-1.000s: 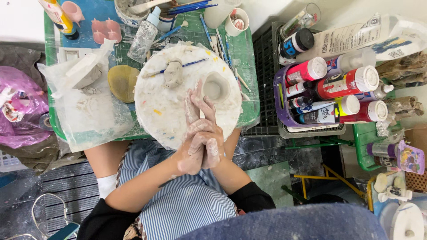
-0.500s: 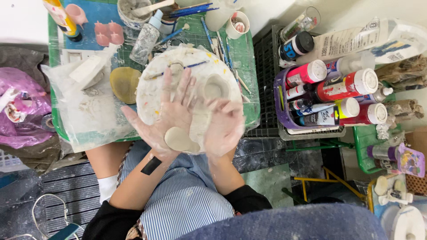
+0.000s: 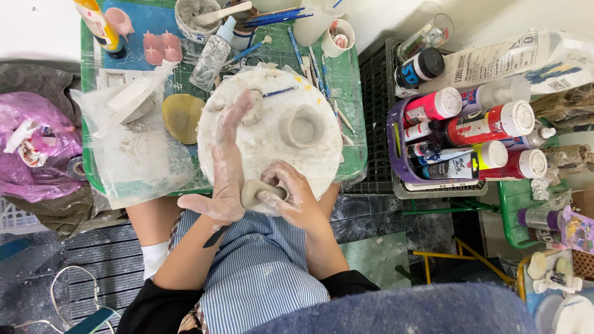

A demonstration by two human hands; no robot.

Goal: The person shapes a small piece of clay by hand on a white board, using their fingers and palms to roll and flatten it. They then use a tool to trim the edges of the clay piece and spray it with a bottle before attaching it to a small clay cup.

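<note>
One small clay cup [image 3: 303, 127] stands shaped on the round white board [image 3: 272, 154], well beyond the grip; a second is only begun. The right hand [image 3: 291, 195] pinches a clay lump [image 3: 257, 192] (thumb pressed into it) at the board's near edge. Just beside it, the left hand [image 3: 224, 170] lies flat and unclenched, holding nothing.

A green table [image 3: 352, 162] stands on dark slatted flooring [image 3: 93, 247] (white wall [image 3: 37, 31] beyond), evenly lit.
</note>
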